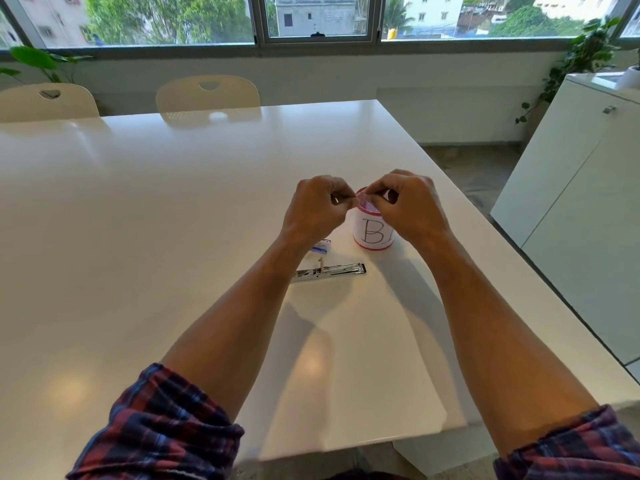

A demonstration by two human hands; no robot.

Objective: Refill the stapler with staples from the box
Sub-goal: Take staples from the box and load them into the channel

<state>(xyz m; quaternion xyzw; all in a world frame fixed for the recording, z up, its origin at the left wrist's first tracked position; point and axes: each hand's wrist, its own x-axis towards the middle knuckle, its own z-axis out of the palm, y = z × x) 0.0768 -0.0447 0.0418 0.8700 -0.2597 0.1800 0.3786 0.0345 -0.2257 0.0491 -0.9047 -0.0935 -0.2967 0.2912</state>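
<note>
Both hands raised above the white table (138, 237), fingertips nearly meeting over the mouth of a red mesh cup (372, 226) wrapped in a paper label. Left hand (317, 209) curled, thumb and fingers pinched together on something too small to make out. Right hand (410, 206) curled likewise, pinching at the same spot; held thing could not be told. Stapler (329, 270) lay swung open and flat on the table, nearer than the cup, below the left wrist. Small blue staple box (320, 246) sat just beyond the stapler, partly hidden by the left forearm. Plaid sleeves (156, 427) rolled up on both arms.
</note>
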